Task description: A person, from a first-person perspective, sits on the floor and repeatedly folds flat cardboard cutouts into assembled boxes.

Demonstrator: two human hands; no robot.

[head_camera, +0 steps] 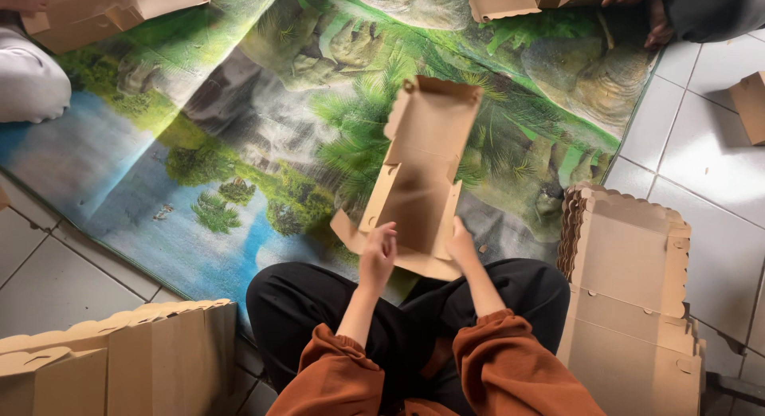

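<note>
A brown cardboard box blank (421,173) with scalloped edges stands partly folded in front of my crossed legs, its side walls raised and its far flap tilted up. My left hand (377,254) grips the near left wall of the blank. My right hand (460,242) holds the near right wall. Both arms wear rust-orange sleeves. The blank's near flap rests on my black trousers.
A printed landscape mat (207,145) covers the tiled floor (701,145). A stack of flat box blanks (629,296) lies at my right. Folded boxes (119,360) stand at my left. Other people sit at the top left (28,73) and top right (693,9) with cardboard.
</note>
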